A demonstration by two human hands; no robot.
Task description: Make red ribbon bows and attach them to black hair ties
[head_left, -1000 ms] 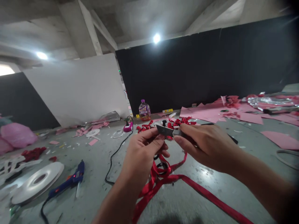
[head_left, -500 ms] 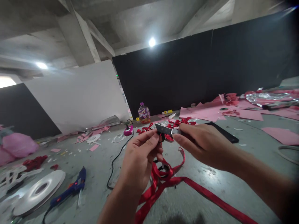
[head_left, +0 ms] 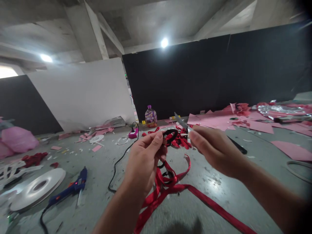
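Observation:
My left hand (head_left: 143, 159) is closed, pinching a black hair tie (head_left: 173, 134) that loops out past its thumb and forefinger. My right hand (head_left: 215, 151) grips a knife (head_left: 180, 121), its grey blade pointing up and to the left, apart from the hair tie. Below my left hand, a long red ribbon (head_left: 207, 198) lies in loops on the grey tabletop (head_left: 207, 221), with more black rings (head_left: 168, 177) among them. Red ribbon bows (head_left: 181, 139) are heaped just beyond both hands. The knife's handle is mostly hidden in my right fingers.
At left lie a blue glue gun (head_left: 70, 188) and a white ribbon spool (head_left: 39, 188). A black cable (head_left: 117, 162) runs to a pink plug block (head_left: 133, 132). Behind stands a purple-capped bottle (head_left: 151, 117). Pink sheets (head_left: 212, 120) cover the back right, partly hiding the surface near a dark flat object (head_left: 237, 145).
The knife has drawn away from my left hand to the right, its blade now tilted upward. The black hair tie's loop has come into clear sight. The view has shifted slightly.

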